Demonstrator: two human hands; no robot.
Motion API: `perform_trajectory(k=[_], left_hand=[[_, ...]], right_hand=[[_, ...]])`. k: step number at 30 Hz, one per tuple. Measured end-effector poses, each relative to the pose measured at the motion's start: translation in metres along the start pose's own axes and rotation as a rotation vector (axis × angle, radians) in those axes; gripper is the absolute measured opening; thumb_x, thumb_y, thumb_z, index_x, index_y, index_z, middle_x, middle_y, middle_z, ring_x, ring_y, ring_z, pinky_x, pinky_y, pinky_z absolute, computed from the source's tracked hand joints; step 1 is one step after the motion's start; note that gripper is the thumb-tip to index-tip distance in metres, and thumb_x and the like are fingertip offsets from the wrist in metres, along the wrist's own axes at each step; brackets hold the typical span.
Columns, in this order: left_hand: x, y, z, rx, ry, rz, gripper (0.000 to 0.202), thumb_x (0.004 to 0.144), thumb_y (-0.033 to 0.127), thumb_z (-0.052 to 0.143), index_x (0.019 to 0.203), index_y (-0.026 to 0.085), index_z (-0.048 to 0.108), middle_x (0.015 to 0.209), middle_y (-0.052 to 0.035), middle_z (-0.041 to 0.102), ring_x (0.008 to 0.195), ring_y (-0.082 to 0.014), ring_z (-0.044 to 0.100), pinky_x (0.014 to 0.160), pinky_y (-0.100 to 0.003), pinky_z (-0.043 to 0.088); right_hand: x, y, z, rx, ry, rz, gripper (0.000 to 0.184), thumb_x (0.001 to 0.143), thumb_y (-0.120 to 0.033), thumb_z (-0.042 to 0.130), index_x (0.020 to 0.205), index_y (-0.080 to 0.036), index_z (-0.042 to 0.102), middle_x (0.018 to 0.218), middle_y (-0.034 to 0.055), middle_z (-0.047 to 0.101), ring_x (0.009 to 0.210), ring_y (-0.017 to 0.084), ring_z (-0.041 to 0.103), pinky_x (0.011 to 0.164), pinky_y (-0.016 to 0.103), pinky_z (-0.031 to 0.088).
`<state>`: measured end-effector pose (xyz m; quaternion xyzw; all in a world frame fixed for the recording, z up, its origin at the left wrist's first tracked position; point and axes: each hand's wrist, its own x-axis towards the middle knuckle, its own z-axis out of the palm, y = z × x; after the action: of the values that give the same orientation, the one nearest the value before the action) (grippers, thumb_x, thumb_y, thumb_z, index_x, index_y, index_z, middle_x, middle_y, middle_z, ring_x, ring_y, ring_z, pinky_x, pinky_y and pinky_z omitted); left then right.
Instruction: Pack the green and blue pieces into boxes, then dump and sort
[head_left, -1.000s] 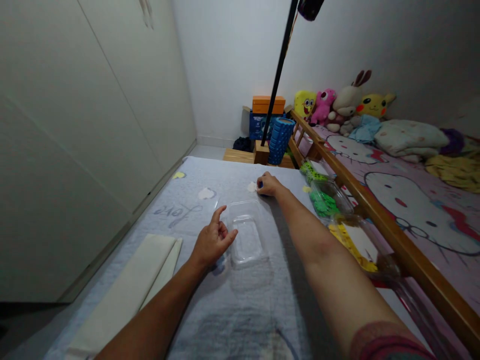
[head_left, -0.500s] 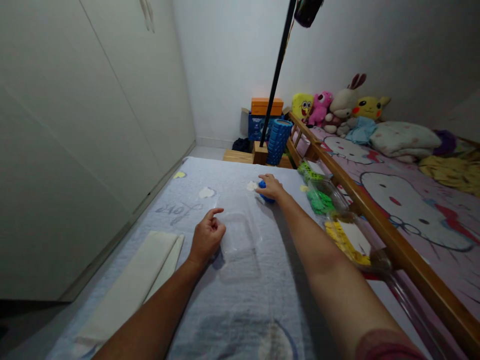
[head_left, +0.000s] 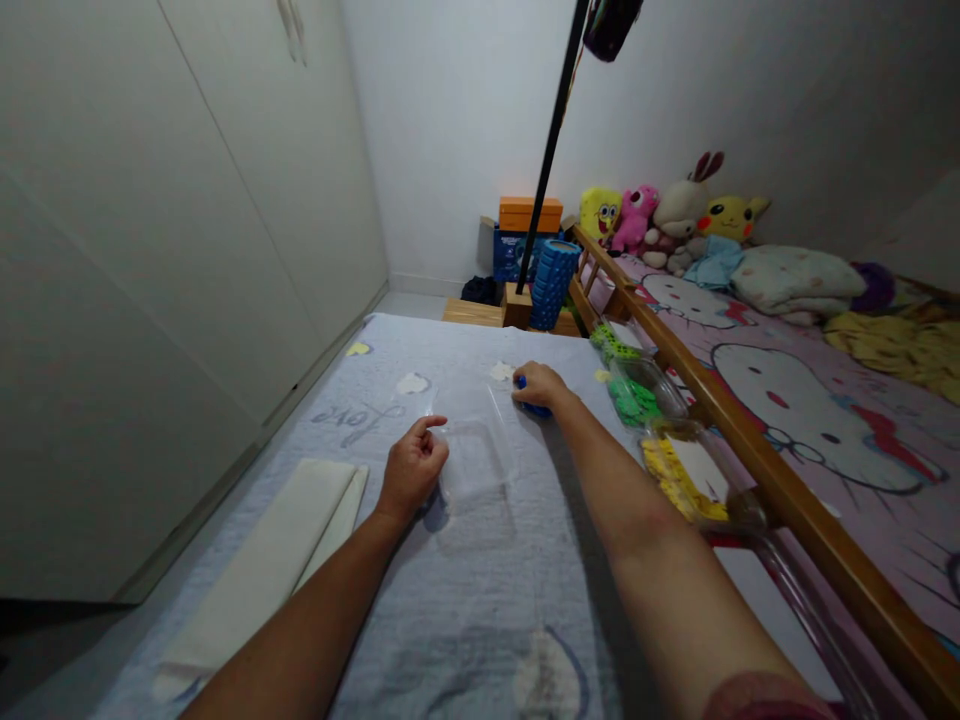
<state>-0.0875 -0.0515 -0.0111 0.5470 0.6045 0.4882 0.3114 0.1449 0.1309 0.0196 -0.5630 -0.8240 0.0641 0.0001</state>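
The clear plastic box (head_left: 480,465) is a shallow, see-through clamshell with rounded corners, so faint against the cloth that mostly its glinting edges show. It lies on the pale blue blanket (head_left: 465,610), near the middle, between the two hands. The left hand (head_left: 412,468) sits at its left rim, fingers (head_left: 430,426) curled together, thumb and forefinger closed on the edge. Just beyond the box's far right corner, the right hand (head_left: 538,385) presses down on a small blue piece (head_left: 534,409), fingers bent and gripped over it; only a sliver of blue shows beneath them.

Left of the box lies a folded cream cloth (head_left: 277,560). To the right, clear tubs of green pieces (head_left: 634,400) and yellow pieces (head_left: 679,482) stand in a row beside the wooden bed rail (head_left: 757,450). Plush toys (head_left: 675,212) sit at the far end of the bed.
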Motion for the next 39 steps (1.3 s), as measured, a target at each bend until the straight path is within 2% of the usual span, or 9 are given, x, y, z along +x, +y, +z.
perform_trajectory(k=[14, 19, 21, 24, 26, 29, 32, 35, 39], left_hand=[[0.001, 0.003, -0.001, -0.076, -0.05, 0.034, 0.034, 0.076, 0.035, 0.059, 0.101, 0.015, 0.069, 0.057, 0.0085, 0.037, 0.051, -0.0103, 0.037, 0.054, -0.023, 0.031], [0.002, 0.003, -0.002, -0.079, -0.041, 0.033, 0.032, 0.076, 0.034, 0.059, 0.1, 0.015, 0.069, 0.057, 0.0086, 0.035, 0.052, -0.0105, 0.036, 0.054, -0.023, 0.03], [0.003, 0.003, -0.002, -0.086, -0.033, 0.027, 0.032, 0.075, 0.033, 0.059, 0.099, 0.015, 0.069, 0.057, 0.0085, 0.033, 0.053, -0.0106, 0.035, 0.055, -0.023, 0.029], [0.004, 0.003, -0.002, -0.1, -0.033, 0.015, 0.031, 0.075, 0.033, 0.058, 0.099, 0.015, 0.069, 0.058, 0.0083, 0.032, 0.053, -0.0107, 0.034, 0.055, -0.023, 0.029], [0.004, 0.002, -0.001, -0.098, -0.032, 0.014, 0.031, 0.075, 0.033, 0.059, 0.099, 0.015, 0.069, 0.059, 0.0081, 0.033, 0.054, -0.0107, 0.034, 0.055, -0.023, 0.029], [0.005, -0.002, -0.001, -0.098, -0.031, 0.018, 0.031, 0.076, 0.032, 0.059, 0.099, 0.015, 0.069, 0.059, 0.0081, 0.032, 0.054, -0.0106, 0.034, 0.054, -0.023, 0.028], [0.005, -0.003, 0.0, -0.119, -0.044, 0.017, 0.031, 0.076, 0.034, 0.06, 0.1, 0.015, 0.068, 0.058, 0.0084, 0.031, 0.053, -0.0103, 0.032, 0.053, -0.023, 0.027], [0.005, -0.003, 0.0, -0.167, -0.064, 0.006, 0.043, 0.077, 0.035, 0.061, 0.116, 0.016, 0.063, 0.059, 0.0095, 0.032, 0.052, -0.01, 0.031, 0.052, -0.021, 0.026], [0.003, -0.001, 0.0, -0.248, -0.085, -0.039, 0.074, 0.077, 0.037, 0.065, 0.144, 0.018, 0.04, 0.061, 0.011, 0.038, 0.051, -0.0096, 0.034, 0.052, -0.02, 0.028]], right_hand=[[-0.095, -0.025, 0.011, 0.08, 0.045, -0.022, 0.03, 0.08, -0.035, 0.067, 0.103, -0.018, 0.074, 0.11, 0.0131, 0.066, 0.102, 0.026, 0.061, 0.097, 0.037, 0.044], [-0.113, -0.022, 0.021, 0.354, 0.147, -0.098, 0.043, 0.078, -0.028, 0.069, 0.119, -0.016, 0.069, 0.123, 0.0127, 0.065, 0.113, 0.024, 0.06, 0.103, 0.035, 0.043], [-0.116, -0.014, 0.026, 0.513, 0.23, -0.069, 0.044, 0.085, -0.031, 0.063, 0.126, -0.017, 0.065, 0.128, 0.0118, 0.065, 0.116, 0.021, 0.06, 0.103, 0.034, 0.044], [-0.114, 0.001, 0.032, 0.606, 0.298, 0.031, 0.038, 0.096, -0.032, 0.044, 0.123, -0.017, 0.067, 0.129, 0.0111, 0.066, 0.122, 0.02, 0.06, 0.109, 0.036, 0.042], [-0.109, 0.011, 0.035, 0.59, 0.239, 0.053, 0.039, 0.098, -0.03, 0.04, 0.121, -0.017, 0.068, 0.131, 0.0109, 0.067, 0.127, 0.021, 0.058, 0.114, 0.038, 0.039], [-0.099, 0.02, 0.039, 0.548, 0.106, 0.055, 0.037, 0.098, -0.029, 0.043, 0.123, -0.019, 0.069, 0.14, 0.01, 0.063, 0.136, 0.022, 0.052, 0.119, 0.04, 0.033], [-0.089, 0.024, 0.042, 0.515, 0.046, 0.06, 0.037, 0.099, -0.03, 0.045, 0.125, -0.02, 0.069, 0.148, 0.0091, 0.055, 0.143, 0.024, 0.045, 0.122, 0.043, 0.028], [-0.081, 0.024, 0.043, 0.519, 0.049, 0.056, 0.036, 0.097, -0.028, 0.048, 0.127, -0.022, 0.068, 0.15, 0.0066, 0.054, 0.144, 0.024, 0.043, 0.122, 0.045, 0.027], [-0.078, 0.026, 0.037, 0.629, 0.072, 0.099, 0.036, 0.096, -0.03, 0.049, 0.126, -0.021, 0.068, 0.145, 0.0074, 0.059, 0.141, 0.023, 0.046, 0.122, 0.044, 0.028]])
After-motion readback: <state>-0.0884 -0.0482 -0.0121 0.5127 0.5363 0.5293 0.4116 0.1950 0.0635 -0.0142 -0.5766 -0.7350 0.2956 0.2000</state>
